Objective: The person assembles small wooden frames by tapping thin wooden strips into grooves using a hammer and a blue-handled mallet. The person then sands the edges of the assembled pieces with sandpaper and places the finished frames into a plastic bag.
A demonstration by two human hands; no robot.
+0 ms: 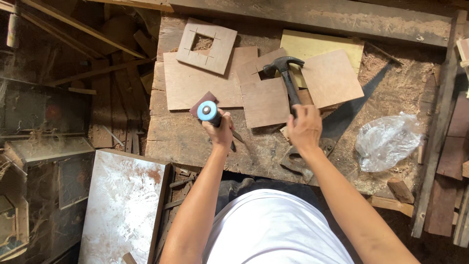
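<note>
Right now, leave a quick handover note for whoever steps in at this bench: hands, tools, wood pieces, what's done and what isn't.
Left hand: gripping a blue-capped chisel, blade pointing down at the workbench.
Right hand: holding a claw hammer by the handle, head raised over the plywood squares.
Handsaw lies on the bench at right, beside a clear plastic bag.
Done: one plywood frame already has its square opening cut out.
Left: the other squares look uncut, apart from a hole under the hammer head.
</note>
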